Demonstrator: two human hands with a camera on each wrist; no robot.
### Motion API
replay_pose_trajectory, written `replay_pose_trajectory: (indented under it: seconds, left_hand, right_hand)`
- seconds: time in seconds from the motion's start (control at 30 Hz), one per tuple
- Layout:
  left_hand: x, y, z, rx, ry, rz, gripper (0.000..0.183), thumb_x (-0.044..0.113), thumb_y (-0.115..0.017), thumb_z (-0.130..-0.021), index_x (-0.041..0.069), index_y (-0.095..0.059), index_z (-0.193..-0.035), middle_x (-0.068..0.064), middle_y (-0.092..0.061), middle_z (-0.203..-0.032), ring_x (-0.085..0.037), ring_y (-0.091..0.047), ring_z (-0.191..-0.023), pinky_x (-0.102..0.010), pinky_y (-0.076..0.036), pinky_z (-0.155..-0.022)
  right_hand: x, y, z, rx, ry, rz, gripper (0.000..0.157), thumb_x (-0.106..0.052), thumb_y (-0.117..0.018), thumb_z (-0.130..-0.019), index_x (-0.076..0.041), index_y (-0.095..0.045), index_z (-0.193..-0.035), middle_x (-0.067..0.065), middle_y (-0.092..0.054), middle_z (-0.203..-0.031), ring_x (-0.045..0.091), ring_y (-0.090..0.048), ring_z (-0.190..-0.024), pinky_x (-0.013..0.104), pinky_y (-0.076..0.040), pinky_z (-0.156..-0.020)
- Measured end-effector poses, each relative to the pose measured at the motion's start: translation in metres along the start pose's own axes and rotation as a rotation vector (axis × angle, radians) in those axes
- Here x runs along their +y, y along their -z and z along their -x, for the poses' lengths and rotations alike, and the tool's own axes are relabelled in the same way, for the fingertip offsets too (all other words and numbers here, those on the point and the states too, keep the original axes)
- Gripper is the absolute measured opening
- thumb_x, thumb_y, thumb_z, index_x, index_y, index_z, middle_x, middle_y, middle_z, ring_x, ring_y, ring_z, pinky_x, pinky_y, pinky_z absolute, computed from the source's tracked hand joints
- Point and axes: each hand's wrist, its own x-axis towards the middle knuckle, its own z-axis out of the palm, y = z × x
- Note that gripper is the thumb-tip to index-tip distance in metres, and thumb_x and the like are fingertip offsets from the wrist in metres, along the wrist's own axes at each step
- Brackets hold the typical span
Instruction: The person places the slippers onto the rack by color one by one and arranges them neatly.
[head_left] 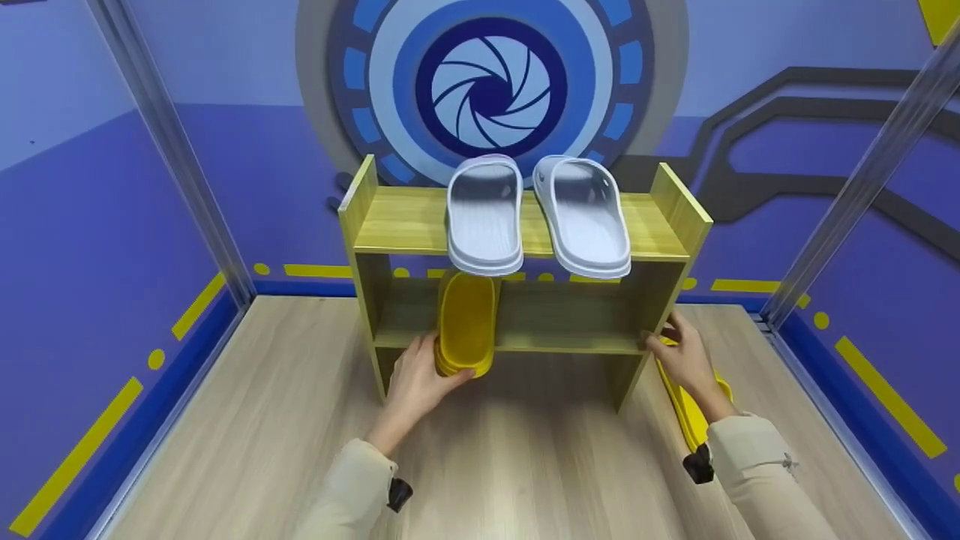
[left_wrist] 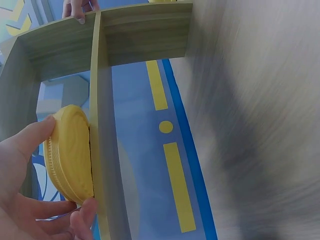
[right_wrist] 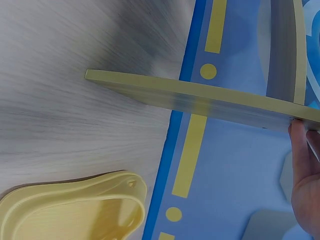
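Observation:
A two-tier wooden shoe rack [head_left: 525,349] stands on the floor. My left hand [head_left: 420,379] grips a yellow slipper [head_left: 466,322] by its heel end, thumb on one side and fingers on the other. In the left wrist view that slipper [left_wrist: 70,152] is at the lower shelf board [left_wrist: 102,150], its toe end inside the rack. At the rack's right side panel [right_wrist: 200,95], my right hand [head_left: 684,360] holds the front edge, with fingers against the outer face. The other yellow slipper [right_wrist: 75,212] lies on the floor to the right of the rack, partly hidden by the right forearm in the head view.
Two light grey slippers, a left one [head_left: 485,217] and a right one [head_left: 585,217], sit side by side on the top shelf [head_left: 409,217], heels slightly over its front edge. Blue-purple printed walls [head_left: 255,172] enclose the wood-look floor [head_left: 277,397] behind and on both sides.

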Motion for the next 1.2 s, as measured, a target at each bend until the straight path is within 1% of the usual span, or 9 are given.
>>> replay_pose_trajectory:
  seconds: [0.37, 0.47, 0.6, 0.7, 0.87, 0.93, 1.0, 1.1, 1.2]
  left_hand:
    - [0.002, -0.005, 0.001, 0.033, 0.010, -0.025, 0.073, 0.048, -0.070, -0.068, 0.004, -0.046, -0.121, -0.010, -0.051, -0.107, -0.029, -0.050, -0.097, -0.045, -0.040, -0.081]
    - [0.002, 0.000, 0.001, 0.038, 0.014, -0.048, 0.076, 0.050, -0.069, -0.067, 0.003, -0.046, -0.122, -0.012, -0.051, -0.109, -0.030, -0.050, -0.098, -0.046, -0.040, -0.082]
    - [0.002, 0.016, -0.004, 0.064, 0.037, -0.090, 0.079, 0.054, -0.066, -0.069, 0.002, -0.045, -0.125, -0.018, -0.048, -0.118, -0.034, -0.046, -0.105, -0.049, -0.036, -0.086]
    - [-0.001, 0.030, -0.011, 0.168, -0.015, -0.080, 0.073, 0.049, -0.066, -0.072, 0.002, -0.047, -0.124, -0.018, -0.048, -0.119, -0.033, -0.045, -0.106, -0.047, -0.036, -0.087]
    - [-0.014, 0.050, -0.025, 0.492, -0.226, 0.005, 0.050, 0.023, -0.071, -0.074, 0.000, -0.053, -0.114, -0.014, -0.050, -0.109, -0.027, -0.045, -0.101, -0.040, -0.035, -0.086]
    - [-0.018, 0.057, -0.030, 0.593, -0.260, 0.011, 0.049, 0.018, -0.070, -0.074, 0.000, -0.050, -0.114, -0.015, -0.047, -0.111, -0.028, -0.042, -0.104, -0.041, -0.031, -0.088]
    - [-0.022, 0.061, -0.033, 0.642, -0.241, -0.002, 0.054, 0.016, -0.071, -0.073, -0.001, -0.045, -0.118, -0.015, -0.042, -0.118, -0.028, -0.037, -0.108, -0.043, -0.027, -0.089]
    - [-0.028, 0.066, -0.038, 0.607, -0.153, -0.013, 0.069, 0.018, -0.070, -0.074, -0.001, -0.034, -0.129, -0.015, -0.032, -0.130, -0.028, -0.029, -0.117, -0.044, -0.022, -0.094]
    - [-0.033, 0.068, -0.041, 0.497, -0.044, -0.001, 0.080, 0.021, -0.068, -0.077, 0.000, -0.020, -0.138, -0.015, -0.022, -0.140, -0.028, -0.022, -0.125, -0.044, -0.018, -0.099]
  right_hand:
    - [-0.001, 0.000, 0.001, 0.000, 0.007, -0.002, 0.054, -0.005, -0.059, -0.082, -0.005, -0.038, -0.132, 0.019, -0.046, -0.121, 0.034, -0.053, -0.097, 0.020, -0.046, -0.067]
    - [-0.002, 0.000, 0.002, -0.002, 0.003, -0.010, 0.053, -0.004, -0.059, -0.082, -0.005, -0.039, -0.131, 0.020, -0.046, -0.121, 0.035, -0.053, -0.098, 0.021, -0.046, -0.068]
    - [-0.003, 0.001, 0.001, -0.002, -0.009, 0.007, 0.054, -0.004, -0.060, -0.082, -0.004, -0.039, -0.131, 0.019, -0.046, -0.121, 0.034, -0.052, -0.099, 0.025, -0.047, -0.070]
    - [-0.004, 0.001, 0.001, -0.004, -0.016, 0.034, 0.055, -0.004, -0.059, -0.082, -0.005, -0.038, -0.132, 0.018, -0.045, -0.123, 0.033, -0.052, -0.100, 0.032, -0.047, -0.072]
    - [-0.003, 0.002, 0.000, -0.009, -0.019, 0.050, 0.056, -0.005, -0.059, -0.082, -0.008, -0.037, -0.134, 0.018, -0.043, -0.126, 0.032, -0.051, -0.101, 0.040, -0.046, -0.074]
    - [-0.002, 0.002, 0.000, -0.009, -0.024, 0.050, 0.056, -0.005, -0.059, -0.082, -0.008, -0.037, -0.134, 0.018, -0.043, -0.126, 0.032, -0.051, -0.101, 0.041, -0.046, -0.074]
    - [-0.002, 0.002, 0.001, -0.011, -0.028, 0.052, 0.056, -0.006, -0.059, -0.082, -0.007, -0.036, -0.133, 0.018, -0.043, -0.126, 0.033, -0.051, -0.101, 0.041, -0.046, -0.074]
    - [-0.002, 0.002, 0.000, -0.009, -0.026, 0.049, 0.055, -0.005, -0.059, -0.082, -0.005, -0.037, -0.133, 0.020, -0.044, -0.124, 0.035, -0.051, -0.101, 0.043, -0.045, -0.075]
    - [-0.002, 0.002, 0.000, -0.002, -0.024, 0.050, 0.054, -0.006, -0.059, -0.082, -0.004, -0.038, -0.132, 0.021, -0.045, -0.123, 0.036, -0.051, -0.101, 0.044, -0.045, -0.075]
